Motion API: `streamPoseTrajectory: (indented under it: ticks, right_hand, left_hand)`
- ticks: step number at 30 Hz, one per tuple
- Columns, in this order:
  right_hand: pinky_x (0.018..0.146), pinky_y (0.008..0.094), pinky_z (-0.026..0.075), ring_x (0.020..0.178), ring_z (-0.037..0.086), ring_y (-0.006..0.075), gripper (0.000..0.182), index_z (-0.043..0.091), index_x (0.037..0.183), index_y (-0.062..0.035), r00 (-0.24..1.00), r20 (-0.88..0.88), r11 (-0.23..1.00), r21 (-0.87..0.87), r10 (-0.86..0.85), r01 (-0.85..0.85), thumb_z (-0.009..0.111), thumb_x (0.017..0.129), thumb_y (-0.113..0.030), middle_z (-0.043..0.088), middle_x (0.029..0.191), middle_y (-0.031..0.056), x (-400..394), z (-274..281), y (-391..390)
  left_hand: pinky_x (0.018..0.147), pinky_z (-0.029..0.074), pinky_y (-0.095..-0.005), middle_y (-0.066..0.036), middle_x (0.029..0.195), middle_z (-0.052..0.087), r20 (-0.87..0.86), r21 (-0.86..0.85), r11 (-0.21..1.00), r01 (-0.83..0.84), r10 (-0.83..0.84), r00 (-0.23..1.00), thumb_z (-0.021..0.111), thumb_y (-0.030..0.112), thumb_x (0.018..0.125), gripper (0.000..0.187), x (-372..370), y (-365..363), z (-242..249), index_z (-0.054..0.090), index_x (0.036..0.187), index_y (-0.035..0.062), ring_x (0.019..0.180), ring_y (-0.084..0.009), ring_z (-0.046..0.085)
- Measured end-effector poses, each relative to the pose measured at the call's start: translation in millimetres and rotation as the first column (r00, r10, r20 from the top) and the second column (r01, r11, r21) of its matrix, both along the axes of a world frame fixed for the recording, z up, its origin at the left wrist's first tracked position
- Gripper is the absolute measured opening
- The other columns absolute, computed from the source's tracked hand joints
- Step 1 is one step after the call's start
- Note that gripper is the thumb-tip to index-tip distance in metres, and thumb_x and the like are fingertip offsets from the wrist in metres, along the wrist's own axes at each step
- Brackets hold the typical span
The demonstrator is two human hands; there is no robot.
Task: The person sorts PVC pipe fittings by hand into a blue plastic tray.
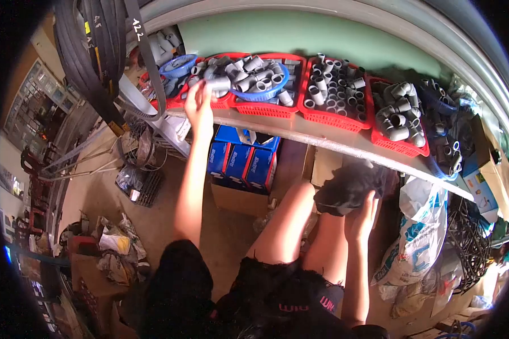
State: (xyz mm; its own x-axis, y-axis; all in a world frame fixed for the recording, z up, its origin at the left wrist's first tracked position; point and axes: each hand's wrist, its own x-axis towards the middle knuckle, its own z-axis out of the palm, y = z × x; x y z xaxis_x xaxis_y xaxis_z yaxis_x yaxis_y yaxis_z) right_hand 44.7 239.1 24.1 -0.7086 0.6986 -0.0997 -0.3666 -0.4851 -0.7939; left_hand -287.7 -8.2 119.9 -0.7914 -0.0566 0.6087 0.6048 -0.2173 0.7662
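My left hand is raised at the shelf edge, its fingers closed on a grey pipe fitting. Just behind it, a blue basket heaped with grey pipe fittings rests on top of red baskets. Over my right knee, a dark crumpled cloth is gripped in my right hand. The cloth hides part of that hand's fingers.
Red baskets of grey fittings line the shelf. Below it, blue boxes sit in a carton. A white sack stands at right, and black belts hang at upper left.
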Motion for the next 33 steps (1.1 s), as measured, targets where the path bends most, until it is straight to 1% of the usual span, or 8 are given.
streamPoseTrajectory:
  ticks: [4, 7, 14, 19, 24, 28, 31, 33]
  right_hand:
    - [0.105, 0.0435, 0.036, 0.12, 0.047, 0.0297, 0.048, 0.05, 0.129, -0.005, 0.992, -0.05, 0.787, 0.613, 0.117, -0.061, 0.056, 0.093, -0.036, 0.049, 0.129, 0.0167, 14.3, 49.0, -63.8]
    - [0.098, 0.0521, 0.039, 0.114, 0.045, 0.0384, 0.028, 0.073, 0.095, -0.0146, 0.992, -0.104, 0.039, 0.994, 0.065, 0.102, 0.066, 0.077, -0.035, 0.05, 0.107, 0.0132, 4.6, 61.5, -90.5]
    - [0.065, 0.0318, 0.049, 0.073, 0.06, 0.0258, 0.024, 0.061, 0.096, 0.0043, 0.993, 0.088, 0.656, 0.755, -0.079, -0.015, 0.049, 0.095, -0.017, 0.059, 0.08, 0.0152, 16.6, 39.7, -109.0]
    - [0.06, 0.0243, 0.049, 0.069, 0.06, 0.0095, 0.033, 0.064, 0.099, 0.0001, 0.831, 0.306, 0.846, -0.431, 0.464, -0.313, 0.051, 0.1, -0.03, 0.065, 0.079, 0.0036, 13.6, 52.7, -100.1]
    - [0.066, 0.0293, 0.047, 0.071, 0.056, 0.0158, 0.026, 0.059, 0.09, 0.0, 0.985, 0.144, 0.868, 0.472, 0.095, -0.153, 0.074, 0.082, -0.021, 0.06, 0.082, 0.007, 32.3, 51.4, -112.7]
    - [0.054, 0.0356, 0.05, 0.07, 0.059, 0.0252, 0.034, 0.062, 0.084, -0.0002, 0.983, -0.167, 0.123, 0.977, -0.079, 0.176, 0.084, 0.068, -0.021, 0.056, 0.081, 0.0107, 35.4, 32.4, -91.8]
    - [0.062, 0.0331, 0.05, 0.071, 0.058, 0.0193, 0.03, 0.062, 0.09, 0.0005, 0.994, 0.011, 0.403, 0.915, -0.111, 0.034, 0.079, 0.075, -0.018, 0.058, 0.085, 0.0101, 39.6, 29.2, -86.9]
    - [0.07, 0.0288, 0.049, 0.076, 0.057, 0.0134, 0.029, 0.059, 0.101, 0.0016, 0.981, 0.183, 0.977, 0.19, 0.061, -0.096, 0.065, 0.091, -0.025, 0.063, 0.092, 0.0075, 35.2, 36.3, -106.9]
  left_hand:
    - [0.06, 0.046, -0.0272, -0.001, 0.077, 0.057, 0.314, -0.049, 0.937, 0.347, -0.315, 0.896, 0.053, 0.015, 0.099, 0.011, 173.9, 15.2, -6.0, 0.052, 0.1, 0.0039, 0.064, -0.0114, 0.055]
    - [0.071, 0.05, -0.0269, -0.004, 0.088, 0.065, 0.285, -0.254, 0.921, 0.297, -0.222, 0.932, 0.06, 0.007, 0.088, 0.019, 264.6, 25.5, -47.4, 0.058, 0.106, 0.0012, 0.08, -0.0121, 0.062]
    - [0.073, 0.05, -0.0264, -0.008, 0.099, 0.061, 0.338, -0.335, 0.796, 0.504, -0.397, 0.853, 0.069, 0.006, 0.087, 0.039, 308.5, 4.6, -60.0, 0.048, 0.119, -0.0047, 0.088, -0.0119, 0.061]
    - [0.063, 0.049, -0.0275, -0.013, 0.095, 0.057, -0.126, -0.751, 0.573, 0.327, -0.611, 0.781, 0.079, 0.008, 0.076, 0.047, 270.3, 9.0, -36.9, 0.054, 0.114, -0.0033, 0.073, -0.0188, 0.06]
    - [0.052, 0.042, -0.0203, -0.001, 0.076, 0.056, 0.444, -0.04, 0.739, 0.672, -0.589, 0.675, 0.064, 0.007, 0.089, 0.017, 290.0, 20.3, -63.3, 0.049, 0.094, 0.003, 0.057, -0.0056, 0.053]
    - [0.052, 0.044, -0.0181, -0.002, 0.091, 0.057, 0.592, 0.625, 0.622, 0.472, -0.771, 0.233, 0.05, 0.019, 0.098, 0.017, 317.5, 31.4, -91.6, 0.052, 0.106, 0.0038, 0.072, -0.0067, 0.055]
    - [0.046, 0.04, -0.0177, -0.003, 0.091, 0.056, 0.624, 0.297, 0.741, 0.602, -0.628, 0.464, 0.055, 0.014, 0.095, 0.018, 327.3, 28.4, -65.9, 0.048, 0.106, 0.0019, 0.068, -0.0057, 0.052]
    - [0.054, 0.044, -0.0205, -0.007, 0.091, 0.052, 0.393, -0.142, 0.729, 0.669, -0.579, 0.714, 0.06, 0.005, 0.091, 0.026, 317.2, 27.6, -49.0, 0.042, 0.109, -0.0003, 0.066, -0.0083, 0.052]
